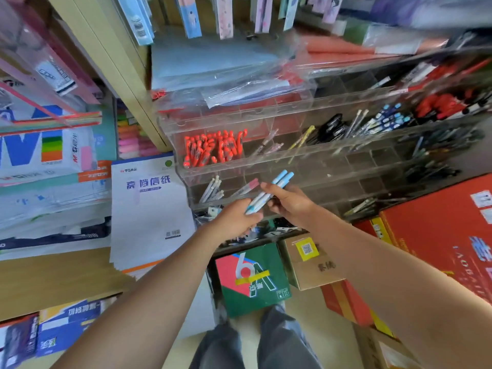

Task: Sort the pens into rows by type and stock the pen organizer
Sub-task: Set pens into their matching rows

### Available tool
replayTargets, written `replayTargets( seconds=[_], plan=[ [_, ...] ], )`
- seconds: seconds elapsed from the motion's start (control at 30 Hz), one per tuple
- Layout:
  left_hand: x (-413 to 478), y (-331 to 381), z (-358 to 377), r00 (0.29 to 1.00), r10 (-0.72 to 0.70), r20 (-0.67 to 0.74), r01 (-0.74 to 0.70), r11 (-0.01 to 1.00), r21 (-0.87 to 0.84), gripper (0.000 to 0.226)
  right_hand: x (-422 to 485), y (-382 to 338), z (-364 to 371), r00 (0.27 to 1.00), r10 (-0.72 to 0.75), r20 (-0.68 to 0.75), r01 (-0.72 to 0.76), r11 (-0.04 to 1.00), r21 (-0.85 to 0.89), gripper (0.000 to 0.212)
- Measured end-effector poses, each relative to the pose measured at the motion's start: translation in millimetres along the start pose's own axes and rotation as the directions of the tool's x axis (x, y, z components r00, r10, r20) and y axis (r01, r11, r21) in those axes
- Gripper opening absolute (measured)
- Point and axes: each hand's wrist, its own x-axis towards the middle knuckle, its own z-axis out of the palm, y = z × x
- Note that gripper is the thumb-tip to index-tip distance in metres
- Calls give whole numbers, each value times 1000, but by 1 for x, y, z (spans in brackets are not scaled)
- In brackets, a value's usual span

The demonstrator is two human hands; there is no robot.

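Where the grey trouser legs (255,344) stand on the floor, a green box (253,296) with a big 6 sits just in front of them. A brown box (308,265) is beside it, and a big red box (439,235) is off to the right.

Above the boxes, two bare arms reach out. The hands are close together, and both hold the same small bunch of blue pens (281,181). The left hand (234,222) has its fingers curled round the low ends. The right hand (291,202) pinches the pens near the middle. The blue caps point up and away.

The pens are held just in front of the clear pen organizer (332,166), near its lowest row. In that row, behind the hands, are some white pens (213,189) and a pink pen (247,187), each in its own box. One row further back, a box is packed full of orange pens (213,149). More to the right are black pens (331,126), then pens with blue caps (386,119), then red pens (442,105), but that side is blurry.

To the left of the organizer lies a white pad (151,209) with blue writing. On top of the organizer lie clear plastic folders (226,70).
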Motion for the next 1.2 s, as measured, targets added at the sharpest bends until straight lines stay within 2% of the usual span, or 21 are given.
replayTargets(
  seconds=[0.07,0.17,0.3,0.43,0.6,0.67,0.87,1.0,1.2],
  plan=[
    [8,11,6,999,0,-44,1,1000,21,30,2,-15,-15,999,-19,-45,17,999,-41,18],
    [21,18,11,988,-23,-156,41,993,110,64,12,-38,-40,983,-75,-166,56,991,-118,19],
    [33,19,14,948,-34,-316,85,985,150,60,28,-57,-63,926,-193,-324,147,976,-162,21],
    [36,19,16,935,-45,-351,122,972,200,59,41,-54,-60,882,-221,-416,168,973,-160,21],
    [39,12,18,924,-35,-380,118,973,198,62,52,-37,-48,877,-223,-427,178,974,-142,19],
    [41,11,18,923,-41,-383,133,967,216,61,57,-30,-45,887,-205,-414,149,975,-164,16],
    [47,4,21,930,-59,-363,114,985,133,60,73,-7,-34,931,-116,-346,45,977,-207,11],
    [48,2,20,931,-56,-360,104,988,115,59,76,-1,-29,960,-60,-274,16,987,-160,26],
    [46,2,20,934,-56,-352,105,987,122,60,70,-4,-33,973,-92,-209,62,987,-149,31]
  ],
)
